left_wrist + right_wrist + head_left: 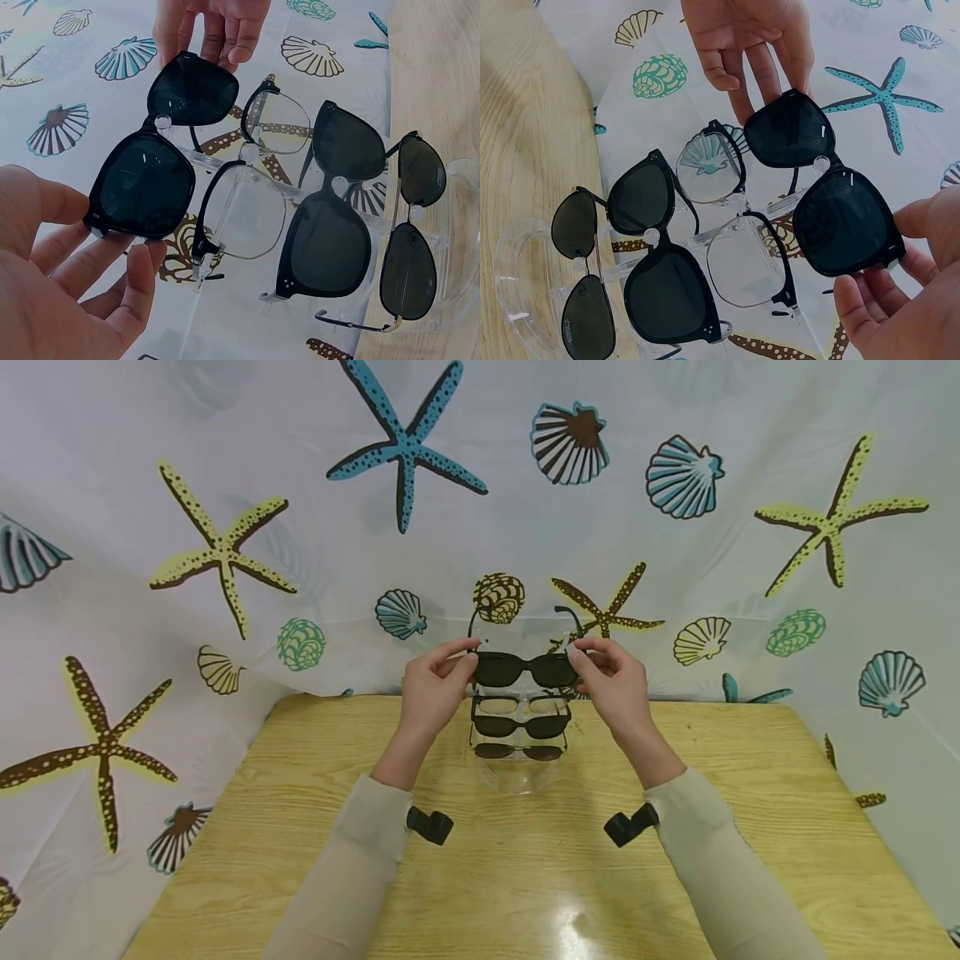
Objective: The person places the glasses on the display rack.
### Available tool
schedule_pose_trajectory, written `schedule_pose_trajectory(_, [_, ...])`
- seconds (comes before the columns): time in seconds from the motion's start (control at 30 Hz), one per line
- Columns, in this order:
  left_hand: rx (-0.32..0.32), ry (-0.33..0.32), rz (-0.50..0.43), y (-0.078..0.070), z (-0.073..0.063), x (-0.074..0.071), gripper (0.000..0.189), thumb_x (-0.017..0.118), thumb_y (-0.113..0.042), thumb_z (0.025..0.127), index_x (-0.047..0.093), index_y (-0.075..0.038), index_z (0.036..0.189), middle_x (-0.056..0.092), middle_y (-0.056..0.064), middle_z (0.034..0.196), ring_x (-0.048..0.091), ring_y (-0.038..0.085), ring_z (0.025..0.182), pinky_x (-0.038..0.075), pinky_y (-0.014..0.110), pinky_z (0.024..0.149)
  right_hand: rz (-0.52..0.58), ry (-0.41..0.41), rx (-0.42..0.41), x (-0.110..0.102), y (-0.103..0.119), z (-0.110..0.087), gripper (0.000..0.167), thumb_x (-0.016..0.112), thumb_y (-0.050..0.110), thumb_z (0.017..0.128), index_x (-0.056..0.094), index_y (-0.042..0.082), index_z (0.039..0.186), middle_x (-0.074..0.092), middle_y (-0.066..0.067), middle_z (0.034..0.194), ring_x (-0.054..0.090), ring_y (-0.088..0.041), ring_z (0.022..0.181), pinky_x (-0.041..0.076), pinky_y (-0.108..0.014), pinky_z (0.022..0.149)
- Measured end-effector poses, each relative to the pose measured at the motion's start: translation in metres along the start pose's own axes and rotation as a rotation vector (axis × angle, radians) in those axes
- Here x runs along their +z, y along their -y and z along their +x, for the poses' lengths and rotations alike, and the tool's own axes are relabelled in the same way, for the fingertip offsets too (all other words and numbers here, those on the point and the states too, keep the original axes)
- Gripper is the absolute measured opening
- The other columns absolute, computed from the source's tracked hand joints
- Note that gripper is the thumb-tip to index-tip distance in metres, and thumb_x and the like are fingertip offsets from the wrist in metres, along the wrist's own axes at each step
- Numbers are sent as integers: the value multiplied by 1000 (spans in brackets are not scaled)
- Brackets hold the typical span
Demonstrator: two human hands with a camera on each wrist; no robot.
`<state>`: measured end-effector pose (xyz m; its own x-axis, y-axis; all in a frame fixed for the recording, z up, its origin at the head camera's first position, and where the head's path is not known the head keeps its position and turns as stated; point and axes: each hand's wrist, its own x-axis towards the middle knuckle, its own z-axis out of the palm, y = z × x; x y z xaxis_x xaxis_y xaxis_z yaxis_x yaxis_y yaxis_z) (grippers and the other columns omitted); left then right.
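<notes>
Black sunglasses (553,670) are at the top of a clear display stand (450,247), their arms pointing back toward the cloth. My left hand (437,685) pinches one end of them between thumb and fingers. At the other end, my right hand (617,683) pinches the frame the same way. The nose bridge overlaps the stand's top peg in both wrist views. Below hang half-rim glasses (240,210) with clear lenses, then dark sunglasses (671,292) with a thick frame. Lowest are thin-framed sunglasses (589,315) with brownish lenses.
The stand's round base rests on a light wooden table (517,877). Behind and at the sides hangs a white cloth (487,543) printed with starfish and shells. A black wrist mount (431,825) sits by the left sleeve, another mount (630,824) by the right.
</notes>
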<state>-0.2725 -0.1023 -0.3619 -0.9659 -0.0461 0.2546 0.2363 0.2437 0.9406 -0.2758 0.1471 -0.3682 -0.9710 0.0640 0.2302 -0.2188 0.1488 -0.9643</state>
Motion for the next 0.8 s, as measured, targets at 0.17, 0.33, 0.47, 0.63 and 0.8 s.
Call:
schedule_pose_trajectory(0.17, [16, 1, 6, 0, 0, 0, 32, 64, -23, 106, 73, -17, 137, 77, 16, 124, 67, 16, 71, 49, 22, 61, 4, -1, -4, 0, 0, 0, 33, 66, 23, 106, 68, 4, 133, 66, -1, 107, 67, -17, 91, 62, -30, 83])
schedule_pose_trajectory(0.33, [36, 2, 21, -1, -2, 0, 33, 64, -23, 107, 72, -16, 138, 78, 19, 119, 60, 9, 64, 47, 24, 60, 7, -3, 4, -1, -1, 0, 34, 66, 23, 106, 68, 4, 133, 67, -2, 108, 66, -15, 88, 61, -27, 80])
schedule_pose_trajectory(0.47, [58, -5, 39, 1, -2, 1, 33, 63, -24, 107, 72, -16, 138, 78, 20, 116, 62, 11, 66, 48, 25, 61, 9, -3, 10, -1, 0, -1, 34, 66, 23, 106, 68, 4, 134, 67, 0, 108, 66, -14, 86, 60, -26, 80])
schedule_pose_trajectory(0.63, [70, -13, 56, 1, -3, 2, 34, 64, -25, 107, 71, -19, 139, 79, 17, 117, 71, 24, 84, 51, 26, 65, 1, -1, 15, -2, -1, -2, 35, 66, 24, 106, 68, 5, 135, 67, 2, 107, 68, -14, 83, 60, -27, 80])
schedule_pose_trajectory(0.8, [82, -20, 77, 1, -5, 3, 35, 65, -27, 107, 70, -21, 141, 78, 14, 122, 74, 30, 103, 52, 30, 72, -7, 0, 15, -3, -2, -3, 35, 65, 25, 107, 67, 6, 136, 67, 0, 107, 69, -16, 83, 61, -30, 82])
